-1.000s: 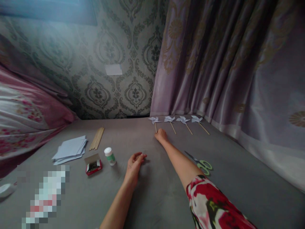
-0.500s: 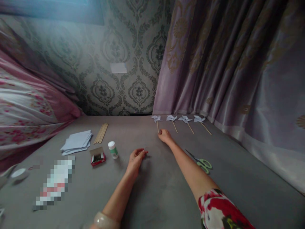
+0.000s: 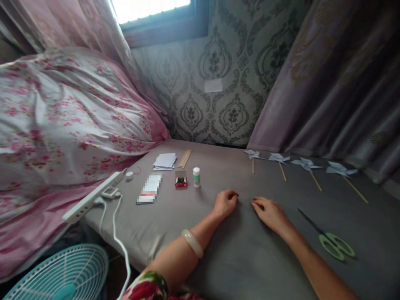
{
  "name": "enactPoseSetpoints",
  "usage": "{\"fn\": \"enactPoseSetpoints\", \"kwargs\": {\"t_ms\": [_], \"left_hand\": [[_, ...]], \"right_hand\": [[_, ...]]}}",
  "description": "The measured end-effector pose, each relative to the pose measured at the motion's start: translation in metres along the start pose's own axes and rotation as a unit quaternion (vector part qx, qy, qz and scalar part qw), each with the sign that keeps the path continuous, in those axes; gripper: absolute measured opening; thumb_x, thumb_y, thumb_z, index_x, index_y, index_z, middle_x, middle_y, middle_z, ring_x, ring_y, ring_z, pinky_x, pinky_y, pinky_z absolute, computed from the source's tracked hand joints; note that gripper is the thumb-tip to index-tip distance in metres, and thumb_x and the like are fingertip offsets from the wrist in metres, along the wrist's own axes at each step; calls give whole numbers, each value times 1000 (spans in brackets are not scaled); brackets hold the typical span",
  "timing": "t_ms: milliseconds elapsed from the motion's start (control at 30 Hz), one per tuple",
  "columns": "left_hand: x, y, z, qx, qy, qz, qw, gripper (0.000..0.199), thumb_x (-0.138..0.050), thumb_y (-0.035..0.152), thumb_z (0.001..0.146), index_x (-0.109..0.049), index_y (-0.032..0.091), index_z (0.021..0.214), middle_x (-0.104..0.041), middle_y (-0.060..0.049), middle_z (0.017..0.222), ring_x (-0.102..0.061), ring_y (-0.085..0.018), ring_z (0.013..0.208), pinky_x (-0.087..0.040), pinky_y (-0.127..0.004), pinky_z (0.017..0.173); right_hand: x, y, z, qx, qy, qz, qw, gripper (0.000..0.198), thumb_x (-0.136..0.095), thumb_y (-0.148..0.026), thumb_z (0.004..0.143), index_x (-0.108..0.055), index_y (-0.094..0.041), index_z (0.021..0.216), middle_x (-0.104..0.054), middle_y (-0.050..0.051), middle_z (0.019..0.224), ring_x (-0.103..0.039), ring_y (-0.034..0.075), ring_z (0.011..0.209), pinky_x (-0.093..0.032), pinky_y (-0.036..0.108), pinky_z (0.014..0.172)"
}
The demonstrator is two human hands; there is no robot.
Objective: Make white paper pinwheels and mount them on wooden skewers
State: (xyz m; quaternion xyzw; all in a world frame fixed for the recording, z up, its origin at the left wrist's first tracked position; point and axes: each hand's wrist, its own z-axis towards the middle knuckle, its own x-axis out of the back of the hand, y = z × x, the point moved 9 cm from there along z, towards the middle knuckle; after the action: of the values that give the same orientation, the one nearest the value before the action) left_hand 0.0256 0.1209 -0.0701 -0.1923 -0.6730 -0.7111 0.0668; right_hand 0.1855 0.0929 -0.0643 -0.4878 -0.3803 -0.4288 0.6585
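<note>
My left hand (image 3: 226, 203) is over the grey sheet in the middle, its fingers curled together. Whatever it may hold is hidden. Just to its right, my right hand (image 3: 269, 213) has thumb and fingertips drawn together, and nothing shows in them. The two hands face each other without touching. Behind them, a row of several white paper pinwheels on sticks begins with the leftmost pinwheel (image 3: 253, 155) and ends with the rightmost pinwheel (image 3: 341, 169). Green-handled scissors (image 3: 336, 246) lie right of my right hand. A white bottle with a green label (image 3: 196, 178) stands left of my left hand.
Left on the sheet are a red open box of small dark pieces (image 3: 181, 180), stacked white paper (image 3: 165, 161), wooden sticks (image 3: 184, 158), a blurred packet (image 3: 150, 189) and a white lid (image 3: 129, 176). A power strip (image 3: 93, 196) and blue fan (image 3: 62, 275) border the left edge.
My right hand has let go of the leftmost pinwheel's stick and come back near my left hand. The view has swung left, bringing the power strip and fan into sight.
</note>
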Motion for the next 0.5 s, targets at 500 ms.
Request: {"fn": "enactPoseSetpoints", "kwargs": {"t_ms": [500], "left_hand": [[80, 88, -69, -119, -190, -88, 971, 39, -59, 39, 81, -70, 10, 104, -70, -8, 68, -53, -8, 46, -41, -19, 49]], "right_hand": [[-1, -17, -30, 84, 139, -5, 987, 35, -38, -24, 88, -70, -14, 97, -70, 14, 109, -64, 26, 100, -49, 42, 89]]}}
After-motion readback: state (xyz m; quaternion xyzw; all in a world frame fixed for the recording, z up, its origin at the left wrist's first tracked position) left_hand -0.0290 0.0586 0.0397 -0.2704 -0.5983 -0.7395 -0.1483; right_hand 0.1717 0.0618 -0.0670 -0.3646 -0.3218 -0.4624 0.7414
